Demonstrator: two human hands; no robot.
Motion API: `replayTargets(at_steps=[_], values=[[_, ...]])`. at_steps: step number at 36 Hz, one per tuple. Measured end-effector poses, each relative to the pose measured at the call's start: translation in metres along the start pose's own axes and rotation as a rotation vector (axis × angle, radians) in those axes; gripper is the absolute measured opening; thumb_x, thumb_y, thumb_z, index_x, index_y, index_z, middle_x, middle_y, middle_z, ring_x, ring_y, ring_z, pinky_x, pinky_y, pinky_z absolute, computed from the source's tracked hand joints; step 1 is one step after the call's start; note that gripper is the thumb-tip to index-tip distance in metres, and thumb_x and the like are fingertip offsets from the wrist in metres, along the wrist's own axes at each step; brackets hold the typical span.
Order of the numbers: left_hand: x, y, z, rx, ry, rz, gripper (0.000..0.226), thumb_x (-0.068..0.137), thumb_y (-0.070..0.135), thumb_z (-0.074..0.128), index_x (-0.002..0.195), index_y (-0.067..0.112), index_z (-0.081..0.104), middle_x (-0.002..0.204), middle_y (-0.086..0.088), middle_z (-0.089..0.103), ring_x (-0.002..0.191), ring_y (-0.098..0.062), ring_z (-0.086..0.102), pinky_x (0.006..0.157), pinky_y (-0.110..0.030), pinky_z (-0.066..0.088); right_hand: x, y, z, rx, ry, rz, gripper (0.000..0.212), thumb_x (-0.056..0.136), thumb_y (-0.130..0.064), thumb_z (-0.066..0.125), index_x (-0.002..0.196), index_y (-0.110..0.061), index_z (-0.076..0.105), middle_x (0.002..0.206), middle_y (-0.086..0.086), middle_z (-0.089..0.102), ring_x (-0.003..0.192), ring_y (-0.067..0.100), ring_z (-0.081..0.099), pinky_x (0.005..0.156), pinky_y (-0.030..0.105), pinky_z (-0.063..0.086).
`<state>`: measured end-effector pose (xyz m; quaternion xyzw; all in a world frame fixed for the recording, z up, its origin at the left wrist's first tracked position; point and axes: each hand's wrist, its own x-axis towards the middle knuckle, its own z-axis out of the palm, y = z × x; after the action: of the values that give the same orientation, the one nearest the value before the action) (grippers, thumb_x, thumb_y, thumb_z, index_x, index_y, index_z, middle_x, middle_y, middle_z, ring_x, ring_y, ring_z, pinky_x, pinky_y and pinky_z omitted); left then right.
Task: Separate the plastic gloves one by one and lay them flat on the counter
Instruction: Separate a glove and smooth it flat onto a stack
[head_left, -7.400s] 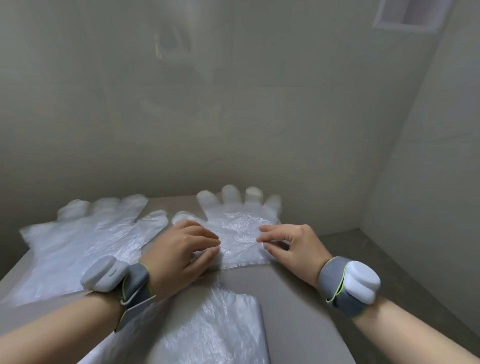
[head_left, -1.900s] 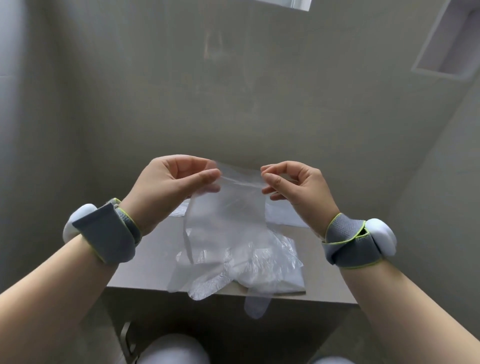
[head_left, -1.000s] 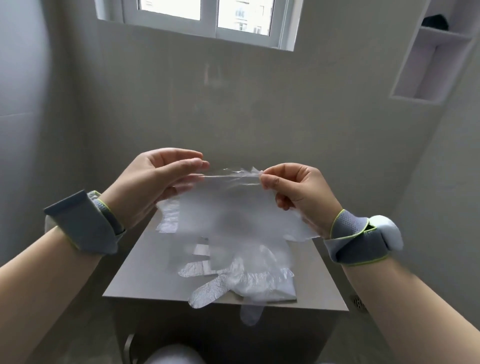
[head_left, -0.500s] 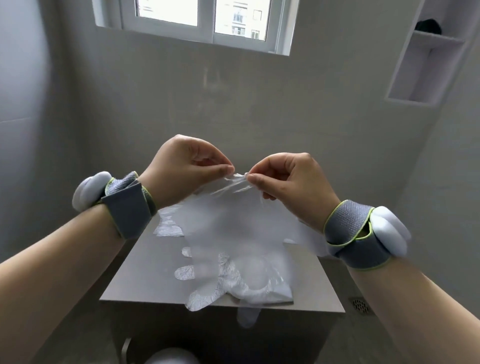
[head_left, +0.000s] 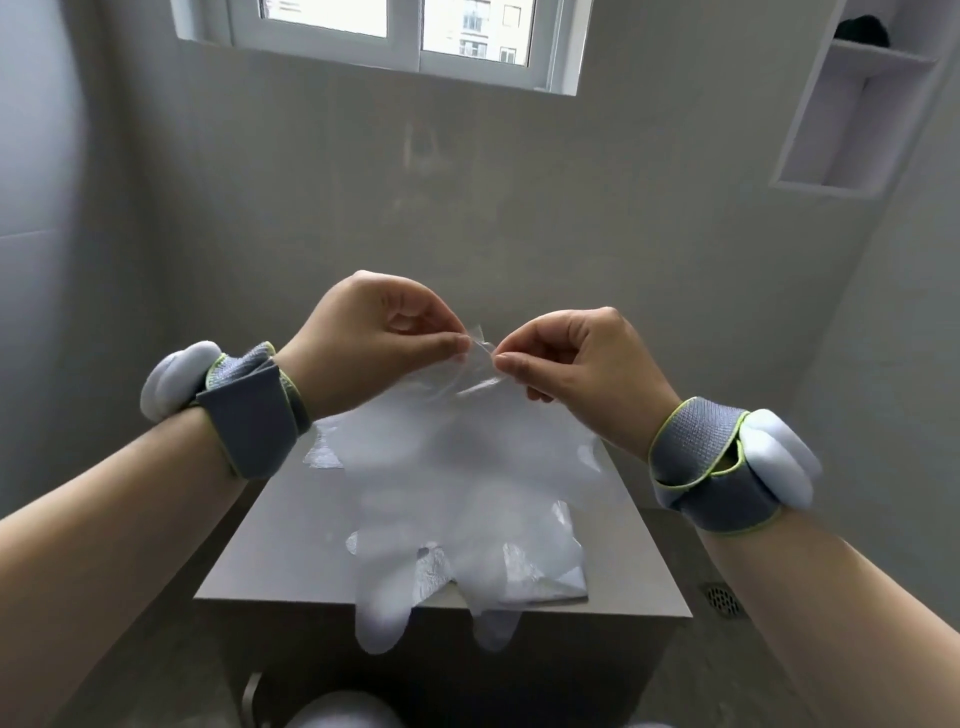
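Between left hand (head_left: 363, 348) and right hand (head_left: 587, 374), a thin crinkly translucent glove (head_left: 457, 457)

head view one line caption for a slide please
Left hand and right hand pinch the top edge of a clear plastic glove hanging over the counter.

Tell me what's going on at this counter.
A person holds a clear plastic glove in the air above the counter. The left hand and right hand pinch its top edge close together, seemingly to work the layers apart. The glove hangs fingers down past the counter's front edge. More plastic gloves lie on the counter behind it.
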<state>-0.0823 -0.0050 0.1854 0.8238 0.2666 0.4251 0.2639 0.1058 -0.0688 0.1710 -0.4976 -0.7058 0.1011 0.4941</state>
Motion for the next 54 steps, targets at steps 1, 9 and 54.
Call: replayTargets(at_steps=[1,9,54], values=[[0.000,0.000,0.000,-0.023,-0.005,-0.013,0.006,0.078,0.013,0.075,0.081,0.009,0.073,0.076,-0.003,0.074,0.067,-0.008,0.068,0.062,-0.014,0.051,0.000,0.001,0.000,0.008,-0.004,0.007,0.002,0.079,-0.012,0.075,0.080,-0.011,0.074,0.056,-0.007,0.063,0.048,0.006,0.056,0.051,0.016,0.045],[0.004,-0.006,-0.003,-0.017,0.068,-0.060,0.003,0.080,0.012,0.073,0.077,0.012,0.073,0.074,-0.001,0.074,0.069,-0.009,0.066,0.080,-0.028,0.054,-0.013,0.022,-0.007,-0.002,-0.246,0.240,0.014,0.076,-0.015,0.077,0.088,-0.008,0.074,0.065,-0.005,0.066,0.041,0.008,0.042,0.042,0.017,0.039],[-0.036,-0.027,0.038,-0.035,-0.338,-0.181,0.017,0.090,-0.001,0.054,0.087,0.001,0.070,0.075,-0.005,0.075,0.069,-0.020,0.071,0.071,-0.038,0.059,0.018,0.010,-0.027,-0.606,-0.205,0.190,0.008,0.075,-0.018,0.068,0.070,-0.018,0.074,0.062,-0.007,0.065,0.058,0.002,0.055,0.056,0.015,0.046]])
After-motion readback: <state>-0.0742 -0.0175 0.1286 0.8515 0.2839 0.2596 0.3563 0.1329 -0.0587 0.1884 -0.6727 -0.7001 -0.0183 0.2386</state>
